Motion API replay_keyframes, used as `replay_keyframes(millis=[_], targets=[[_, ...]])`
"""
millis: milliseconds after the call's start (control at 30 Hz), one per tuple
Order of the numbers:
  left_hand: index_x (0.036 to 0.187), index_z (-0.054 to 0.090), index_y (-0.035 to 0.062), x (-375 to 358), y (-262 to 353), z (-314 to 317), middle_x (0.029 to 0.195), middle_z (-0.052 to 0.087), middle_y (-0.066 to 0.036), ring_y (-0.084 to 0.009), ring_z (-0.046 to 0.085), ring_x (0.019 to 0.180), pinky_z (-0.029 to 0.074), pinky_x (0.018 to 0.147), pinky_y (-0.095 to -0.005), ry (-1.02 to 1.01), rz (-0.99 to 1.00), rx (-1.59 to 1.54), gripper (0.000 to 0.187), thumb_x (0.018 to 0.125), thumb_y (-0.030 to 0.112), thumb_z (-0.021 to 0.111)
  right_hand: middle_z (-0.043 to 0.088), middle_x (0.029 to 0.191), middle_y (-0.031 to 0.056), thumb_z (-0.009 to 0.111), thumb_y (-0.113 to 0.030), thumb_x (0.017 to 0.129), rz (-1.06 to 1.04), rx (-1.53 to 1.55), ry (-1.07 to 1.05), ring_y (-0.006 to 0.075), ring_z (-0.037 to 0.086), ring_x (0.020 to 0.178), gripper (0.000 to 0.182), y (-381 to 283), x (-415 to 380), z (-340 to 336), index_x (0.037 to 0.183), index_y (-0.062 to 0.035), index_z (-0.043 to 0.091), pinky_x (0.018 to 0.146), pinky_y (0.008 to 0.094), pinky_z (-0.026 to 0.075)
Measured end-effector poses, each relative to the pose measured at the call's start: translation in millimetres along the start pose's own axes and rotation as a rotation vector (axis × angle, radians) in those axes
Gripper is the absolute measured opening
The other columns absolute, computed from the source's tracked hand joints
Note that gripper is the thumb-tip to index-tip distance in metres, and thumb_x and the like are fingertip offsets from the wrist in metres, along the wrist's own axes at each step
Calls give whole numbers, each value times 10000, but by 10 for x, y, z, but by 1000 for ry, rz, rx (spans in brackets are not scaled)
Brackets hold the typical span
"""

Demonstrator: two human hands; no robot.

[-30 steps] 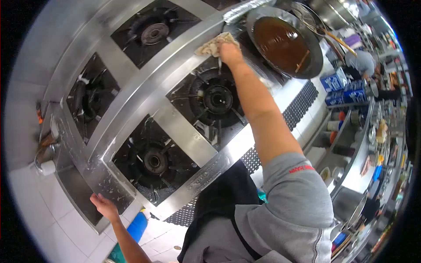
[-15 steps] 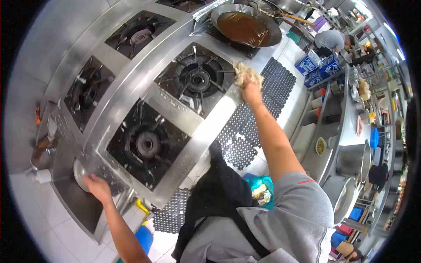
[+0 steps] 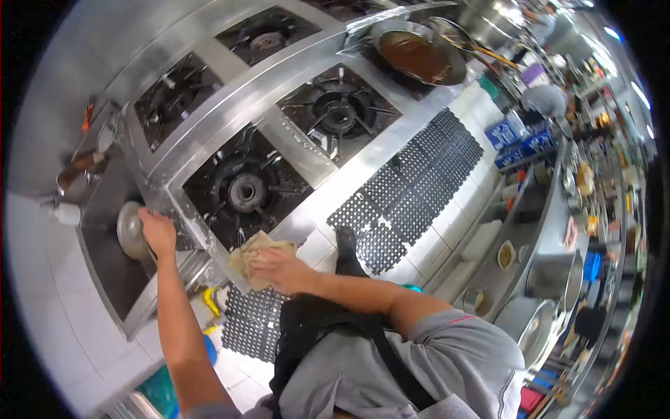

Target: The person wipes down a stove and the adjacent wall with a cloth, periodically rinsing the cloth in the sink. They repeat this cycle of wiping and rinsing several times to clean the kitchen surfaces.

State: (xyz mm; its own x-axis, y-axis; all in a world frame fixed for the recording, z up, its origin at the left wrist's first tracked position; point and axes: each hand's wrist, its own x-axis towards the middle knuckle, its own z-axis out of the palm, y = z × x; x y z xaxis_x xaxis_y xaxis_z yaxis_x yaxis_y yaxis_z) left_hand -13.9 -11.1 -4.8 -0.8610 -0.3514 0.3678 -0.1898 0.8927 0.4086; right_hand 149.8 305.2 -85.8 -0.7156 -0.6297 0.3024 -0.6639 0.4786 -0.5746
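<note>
My left hand (image 3: 159,236) grips the rim of a round metal bowl (image 3: 130,230) at the side basin left of the stove. Under my right hand (image 3: 285,271) is a crumpled beige cloth (image 3: 251,257), pressed on the front edge of the steel stove (image 3: 317,190) at its near corner. My right fingers bend over the cloth. Just behind the cloth lies the nearest burner (image 3: 246,193), wet and dark with whitish residue around it. A second burner (image 3: 342,117) is farther along the same row.
A wok (image 3: 457,68) of brown liquid stands at the stove's far end. Black perforated mats (image 3: 412,185) cover the floor in front. On the right, a counter holds large pots (image 3: 551,276). Another person (image 3: 544,101) bends near blue boxes (image 3: 504,133).
My right hand has brought the cloth from the far end of the stove's front edge to its near corner. My left hand stays at the bowl, and the view has shifted.
</note>
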Motion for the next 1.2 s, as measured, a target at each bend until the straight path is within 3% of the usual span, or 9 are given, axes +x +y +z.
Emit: replay_keyframes(millis=[100,333,433,500,533,600,733,933,1200], targets=[[1227,444,-5,13,-7,-3,969,637,-341,-531,598,924,457,801,-557,28,52,27,296,959,115,481,537,1338,84,517,-178,886,239,298,-78,290,422,1330,371,593,-114,-660,1242,-108,592,1119,471,294],[1171,481,-9,-19,332,-55,897,634,-347,-540,601,839,468,711,-574,27,-94,147,246,972,136,484,574,1252,260,531,-137,894,472,-476,316,428,561,1089,492,2611,-1044,-2230,1365,-3,490,990,516,414],[1148,488,-8,-1,392,-60,894,635,-343,-539,602,832,472,701,-574,79,-103,163,224,978,139,486,523,1321,244,460,-225,968,401,-548,256,389,508,1204,489,2474,-1180,-1892,1413,-25,437,1084,494,349],[1164,485,8,-10,346,-43,910,639,-338,-527,608,856,475,706,-570,75,-87,140,223,981,136,486,412,1455,124,510,-357,935,253,-964,-573,370,353,1371,584,2015,-832,-1553,1439,-84,398,1185,487,213],[1172,487,24,-11,301,-22,934,645,-326,-517,611,874,482,710,-566,77,-96,130,221,980,133,488,413,1491,105,568,-320,896,116,-322,-263,377,303,1415,595,2026,-749,-1435,1435,-106,433,1196,499,181],[1171,488,27,1,288,5,944,646,-320,-513,612,876,487,708,-562,90,-118,138,219,980,132,489,403,1518,96,603,-257,875,174,-209,-286,400,281,1426,597,1902,19,-1469,1436,-121,452,1186,516,198],[1161,487,23,11,398,-49,962,649,-308,-507,614,879,498,707,-551,52,-166,148,212,978,130,492,457,1474,91,565,-199,875,116,-249,17,400,356,1377,585,2351,1209,-1216,1443,-138,440,1142,519,260],[1146,500,20,6,358,-43,957,647,-314,-502,618,874,499,709,-548,55,-159,142,203,975,129,498,439,1489,74,424,-317,979,166,-334,-28,336,311,1418,496,3106,2520,-1091,1456,-181,411,1173,484,227],[1144,506,44,-16,316,-43,835,657,-296,-513,618,804,473,719,-588,97,-169,87,217,960,158,513,415,1500,109,515,-281,955,147,-386,-27,408,362,1371,537,2323,980,-1087,1436,-60,427,1144,526,255]])
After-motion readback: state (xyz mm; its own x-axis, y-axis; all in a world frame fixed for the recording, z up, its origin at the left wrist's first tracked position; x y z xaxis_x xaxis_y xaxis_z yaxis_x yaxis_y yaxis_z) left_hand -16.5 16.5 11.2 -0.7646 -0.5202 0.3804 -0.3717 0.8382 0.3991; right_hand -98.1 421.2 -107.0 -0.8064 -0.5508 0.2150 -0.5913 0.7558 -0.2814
